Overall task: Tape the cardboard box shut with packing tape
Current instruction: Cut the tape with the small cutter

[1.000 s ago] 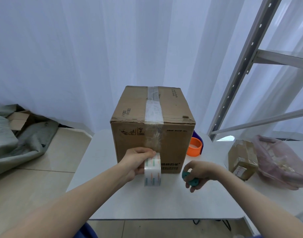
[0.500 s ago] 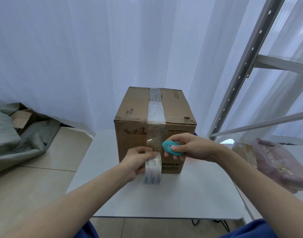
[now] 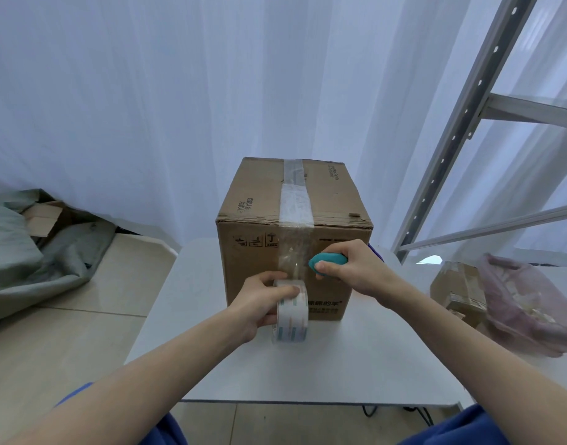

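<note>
A brown cardboard box stands closed on a small white table. A strip of clear tape runs along its top seam and down the front face. My left hand grips the roll of packing tape low against the box front, with the strip still joined to the roll. My right hand holds a small teal cutter against the right edge of the stretched tape, just above the roll.
A metal shelving frame rises at the right. A small cardboard parcel and a pink plastic bag sit on the right. Grey cloth and cardboard scraps lie on the floor at left. White curtains hang behind.
My right hand rose from the table with the teal cutter and came to the tape on the box front. My left hand kept the roll in place.
</note>
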